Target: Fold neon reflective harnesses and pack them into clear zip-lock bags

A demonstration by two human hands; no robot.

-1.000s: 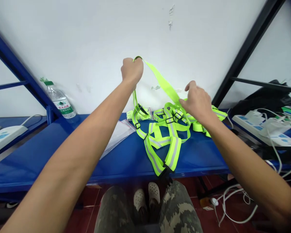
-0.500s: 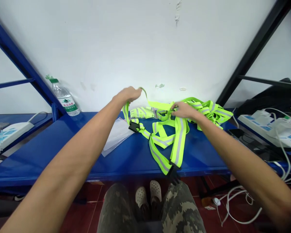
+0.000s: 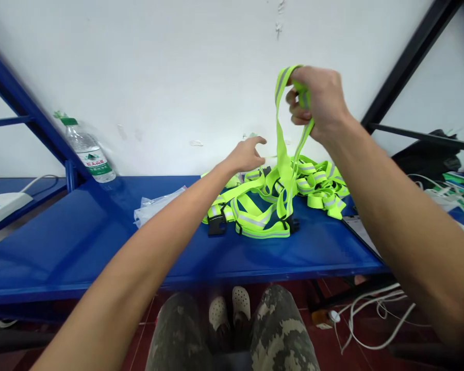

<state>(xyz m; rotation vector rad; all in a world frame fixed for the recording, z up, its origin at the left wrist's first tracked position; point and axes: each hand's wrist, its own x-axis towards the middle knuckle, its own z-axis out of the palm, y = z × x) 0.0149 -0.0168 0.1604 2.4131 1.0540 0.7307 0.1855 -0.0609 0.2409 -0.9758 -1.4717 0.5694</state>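
My right hand is raised in front of the wall, its fingers closed around a neon-yellow reflective strap. The strap loops over the fingers and hangs down to the tangle of webbing below. Lower and to the left, my left hand hovers over the webbing, thumb and forefinger apart, with nothing seen between them. On the bench, a neon-yellow strap harness with grey stripes lies spread out. One black buckle is at its left end and another black buckle at its right.
More bunched neon straps lie at the back right of the blue bench. Clear plastic bags are left of the harness. A water bottle leans by the left post. A phone and white cables are on the right.
My right hand has lifted the strap high above the bench. My left hand has moved right and let go of its strap. The harness has been drawn back from the bench's front edge.
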